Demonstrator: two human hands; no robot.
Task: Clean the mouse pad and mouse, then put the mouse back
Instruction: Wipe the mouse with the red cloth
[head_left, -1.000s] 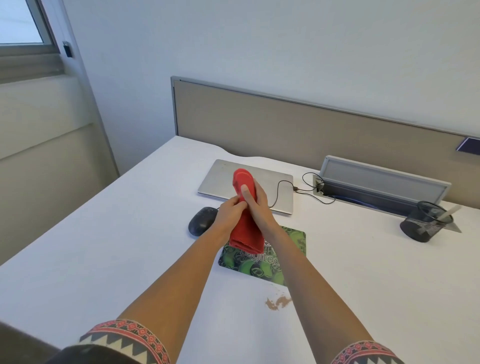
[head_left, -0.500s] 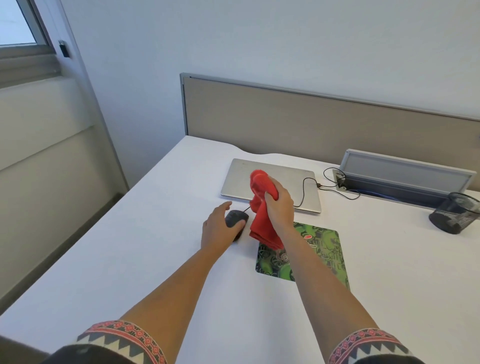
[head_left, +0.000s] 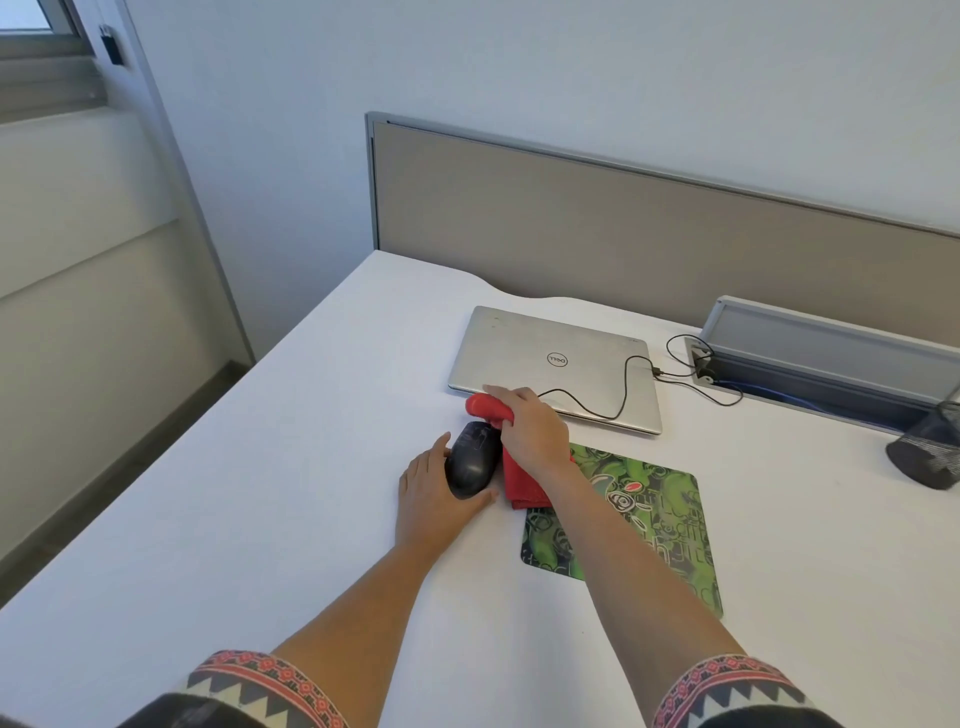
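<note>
A black mouse (head_left: 471, 460) lies on the white desk just left of the green patterned mouse pad (head_left: 654, 525). My left hand (head_left: 434, 499) cups the mouse from the near left side, thumb on its right edge and fingers along its left. My right hand (head_left: 530, 431) grips a bunched red cloth (head_left: 522, 486) right beside the mouse; the cloth hangs down onto the pad's far left corner. My right forearm crosses over the pad and hides part of it.
A closed silver laptop (head_left: 550, 358) lies behind the mouse with a black cable (head_left: 623, 395) running to a desk cable box (head_left: 831, 358). A black mesh pen cup (head_left: 930, 452) stands at the right edge. A beige partition (head_left: 623, 223) backs the desk (head_left: 260, 493).
My left hand left the cloth, reached to the mouse and now holds it. My right hand lowered the red cloth down beside the mouse. The camera view shifted left.
</note>
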